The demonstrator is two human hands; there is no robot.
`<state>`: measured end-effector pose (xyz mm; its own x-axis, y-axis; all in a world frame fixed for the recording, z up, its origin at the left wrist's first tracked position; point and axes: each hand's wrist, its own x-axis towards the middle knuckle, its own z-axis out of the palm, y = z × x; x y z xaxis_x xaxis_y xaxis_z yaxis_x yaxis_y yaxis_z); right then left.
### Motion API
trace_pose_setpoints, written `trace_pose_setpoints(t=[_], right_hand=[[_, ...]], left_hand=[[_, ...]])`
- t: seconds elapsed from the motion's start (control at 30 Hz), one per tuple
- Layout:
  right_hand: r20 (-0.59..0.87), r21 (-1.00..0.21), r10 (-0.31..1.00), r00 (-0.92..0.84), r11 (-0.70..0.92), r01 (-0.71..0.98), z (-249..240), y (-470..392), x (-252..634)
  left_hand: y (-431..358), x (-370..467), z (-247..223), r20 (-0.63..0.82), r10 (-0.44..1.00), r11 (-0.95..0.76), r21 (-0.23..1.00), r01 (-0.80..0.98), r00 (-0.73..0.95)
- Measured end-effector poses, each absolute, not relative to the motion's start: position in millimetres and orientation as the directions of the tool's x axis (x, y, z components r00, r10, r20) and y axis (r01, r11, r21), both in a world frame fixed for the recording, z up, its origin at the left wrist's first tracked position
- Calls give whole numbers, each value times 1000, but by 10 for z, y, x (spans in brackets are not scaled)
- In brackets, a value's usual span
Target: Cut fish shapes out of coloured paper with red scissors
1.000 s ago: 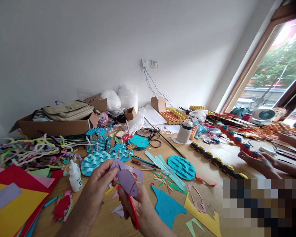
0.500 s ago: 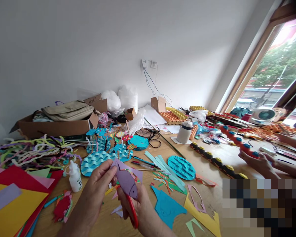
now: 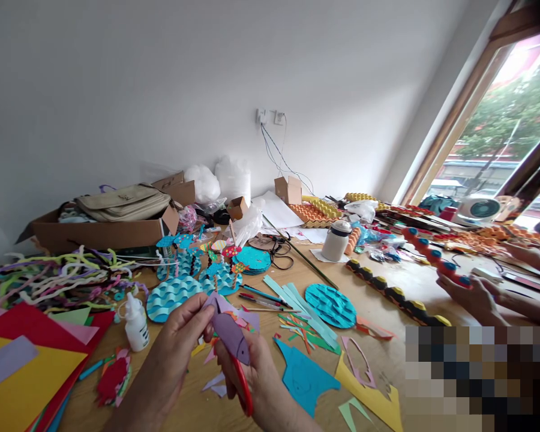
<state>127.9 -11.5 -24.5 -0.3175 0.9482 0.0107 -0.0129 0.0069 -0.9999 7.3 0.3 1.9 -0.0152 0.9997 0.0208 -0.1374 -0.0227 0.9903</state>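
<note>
My left hand [image 3: 182, 333] pinches the tail end of a purple paper fish [image 3: 231, 337] between thumb and fingers. Red-handled scissors [image 3: 243, 387] are in my right hand [image 3: 256, 372], whose fingers are closed round the handle; the blades are mostly hidden behind the paper. The fish has a drawn eye and a curved line near its head, which lies by my right thumb. Beneath and beyond it are colourful paper scraps. A blue paper offcut [image 3: 303, 378] lies right of my right hand.
A white glue bottle [image 3: 137, 324] and a red paper fish [image 3: 114, 378] stand and lie at left, near coloured sheets [image 3: 27, 366]. Blue wavy discs [image 3: 330, 306], a jar [image 3: 336, 242] and a black-yellow strip [image 3: 396, 294] are beyond. Another person's hands [image 3: 472, 297] hold a red-blue strip at right.
The purple fish has turned slightly and looks narrower along its upper edge. Both hands stay in nearly the same place, still holding the paper and the scissors.
</note>
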Motion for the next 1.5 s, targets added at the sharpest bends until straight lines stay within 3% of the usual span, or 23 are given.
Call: trace_pose_setpoints(t=[0.37, 0.63, 0.83, 1.1, 1.5], right_hand=[[-14, -999, 956, -292, -23, -27, -268, -110, 1270], [95, -991, 950, -298, 61, -122, -431, -70, 1248], [149, -979, 946, -289, 101, -175, -532, -36, 1264], [23, -992, 961, -277, -13, -125, -431, -34, 1231], [-16, -995, 965, -261, -40, -91, -455, 23, 1242]], left_hand=[[-8, 105, 27, 5, 1000, -3, 983, -184, 10], [-32, 108, 48, -33, 999, 34, 975, -220, 9], [-14, 127, 40, -15, 994, 35, 982, -186, 106], [25, 109, 4, -22, 996, 38, 984, -174, 92], [65, 117, -83, -78, 991, 94, 986, -139, 113]])
